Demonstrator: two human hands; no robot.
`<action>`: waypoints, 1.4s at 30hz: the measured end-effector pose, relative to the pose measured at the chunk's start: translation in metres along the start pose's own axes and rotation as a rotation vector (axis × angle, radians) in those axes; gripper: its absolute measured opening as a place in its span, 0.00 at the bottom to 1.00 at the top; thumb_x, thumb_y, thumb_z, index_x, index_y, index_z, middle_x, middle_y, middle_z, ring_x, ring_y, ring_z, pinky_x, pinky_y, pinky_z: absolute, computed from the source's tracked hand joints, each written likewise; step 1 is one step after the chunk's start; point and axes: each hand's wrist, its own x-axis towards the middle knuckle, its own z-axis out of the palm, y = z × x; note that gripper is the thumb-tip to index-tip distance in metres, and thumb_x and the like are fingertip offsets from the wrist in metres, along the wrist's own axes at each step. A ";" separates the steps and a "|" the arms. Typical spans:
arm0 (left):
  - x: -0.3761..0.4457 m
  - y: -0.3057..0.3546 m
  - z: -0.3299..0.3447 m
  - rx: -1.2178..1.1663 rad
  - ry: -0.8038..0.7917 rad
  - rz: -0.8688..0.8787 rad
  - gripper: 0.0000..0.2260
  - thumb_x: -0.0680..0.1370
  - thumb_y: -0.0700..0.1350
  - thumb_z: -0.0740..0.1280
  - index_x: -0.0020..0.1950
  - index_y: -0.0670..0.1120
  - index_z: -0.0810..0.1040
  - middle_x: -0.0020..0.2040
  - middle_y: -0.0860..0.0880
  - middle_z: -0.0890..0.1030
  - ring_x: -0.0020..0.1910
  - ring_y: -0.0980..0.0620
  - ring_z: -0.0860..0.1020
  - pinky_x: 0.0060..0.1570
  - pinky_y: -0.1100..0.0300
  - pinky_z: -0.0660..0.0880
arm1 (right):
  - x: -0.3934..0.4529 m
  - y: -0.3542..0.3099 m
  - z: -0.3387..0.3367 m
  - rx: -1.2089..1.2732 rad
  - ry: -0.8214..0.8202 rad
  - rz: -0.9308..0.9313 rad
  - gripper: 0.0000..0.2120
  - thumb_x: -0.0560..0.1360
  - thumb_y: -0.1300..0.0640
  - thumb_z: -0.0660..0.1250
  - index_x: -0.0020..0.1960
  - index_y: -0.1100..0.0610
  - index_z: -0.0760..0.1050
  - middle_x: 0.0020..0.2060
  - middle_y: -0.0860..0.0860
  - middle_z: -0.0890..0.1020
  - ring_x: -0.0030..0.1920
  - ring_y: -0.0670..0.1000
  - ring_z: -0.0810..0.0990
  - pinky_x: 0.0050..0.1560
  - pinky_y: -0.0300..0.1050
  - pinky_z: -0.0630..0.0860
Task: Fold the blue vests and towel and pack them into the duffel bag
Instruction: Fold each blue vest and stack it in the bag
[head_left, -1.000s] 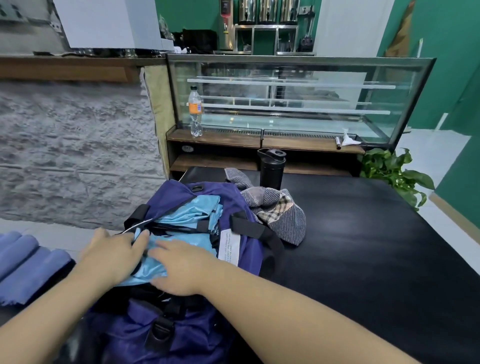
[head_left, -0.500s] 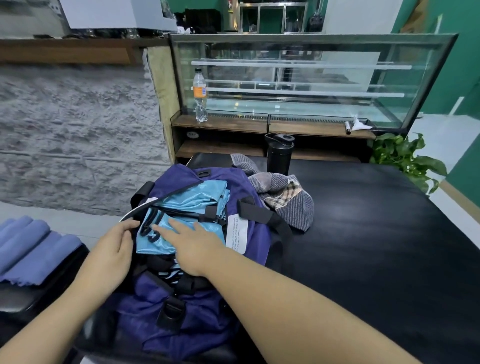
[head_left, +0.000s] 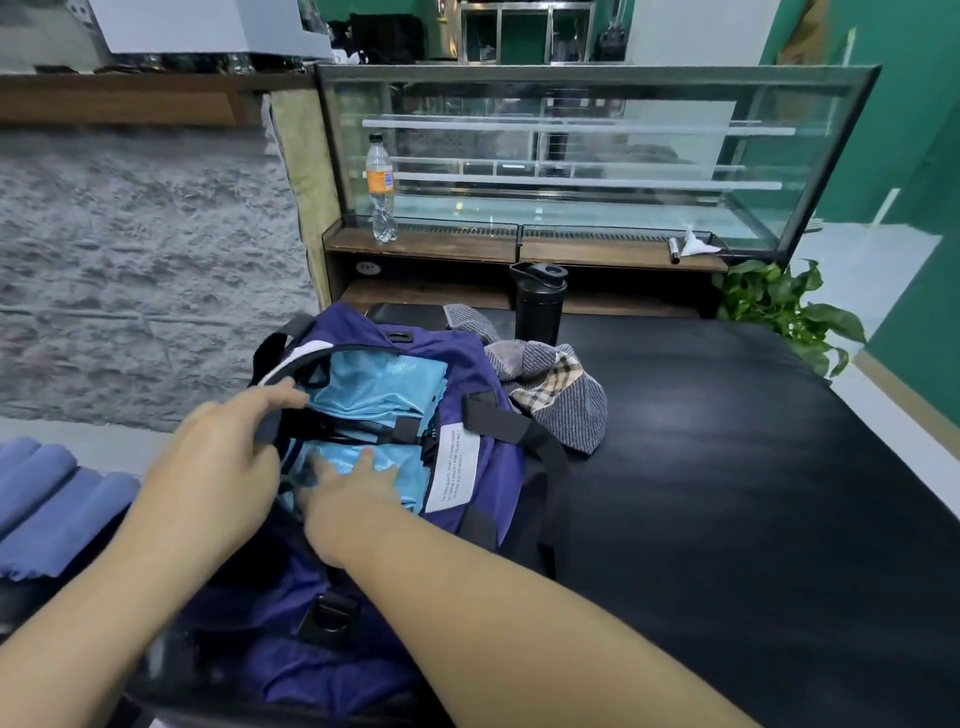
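Low in the middle of the frame, the purple duffel bag (head_left: 483, 467) lies open with folded blue vests (head_left: 374, 389) inside. The left hand (head_left: 218, 467) grips the bag's black strap at the opening; the right hand (head_left: 353, 493) presses flat, fingers straight, on the nearer vest. Packing seems underway. Next likely comes the towel (head_left: 561, 395), lying just right of the bag, awaiting folding.

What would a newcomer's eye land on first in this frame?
Both hands, centre-left at the open purple duffel bag: the left hand grips its black strap, the right hand presses on the light blue vests inside. Just right of the bag lies a striped grey towel, unpacked, on the black table.
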 end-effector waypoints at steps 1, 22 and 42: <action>0.000 0.002 0.003 0.001 -0.044 0.042 0.26 0.69 0.26 0.60 0.57 0.51 0.77 0.65 0.52 0.77 0.64 0.43 0.74 0.60 0.46 0.72 | -0.002 0.004 0.004 0.015 0.056 -0.051 0.29 0.80 0.57 0.57 0.78 0.49 0.52 0.78 0.53 0.48 0.74 0.70 0.45 0.71 0.71 0.49; 0.030 0.012 0.100 -0.060 -0.458 0.060 0.20 0.83 0.54 0.46 0.75 0.57 0.59 0.77 0.57 0.53 0.63 0.79 0.37 0.65 0.67 0.26 | -0.027 0.112 0.059 -0.012 0.191 0.022 0.19 0.83 0.50 0.50 0.68 0.58 0.67 0.63 0.55 0.69 0.60 0.59 0.73 0.46 0.50 0.67; 0.027 -0.015 0.118 0.139 -0.433 0.159 0.37 0.69 0.66 0.30 0.76 0.57 0.51 0.73 0.65 0.54 0.70 0.69 0.45 0.70 0.53 0.31 | -0.085 0.110 0.005 0.294 1.329 -0.420 0.11 0.73 0.63 0.60 0.35 0.67 0.74 0.33 0.61 0.74 0.39 0.53 0.67 0.43 0.44 0.69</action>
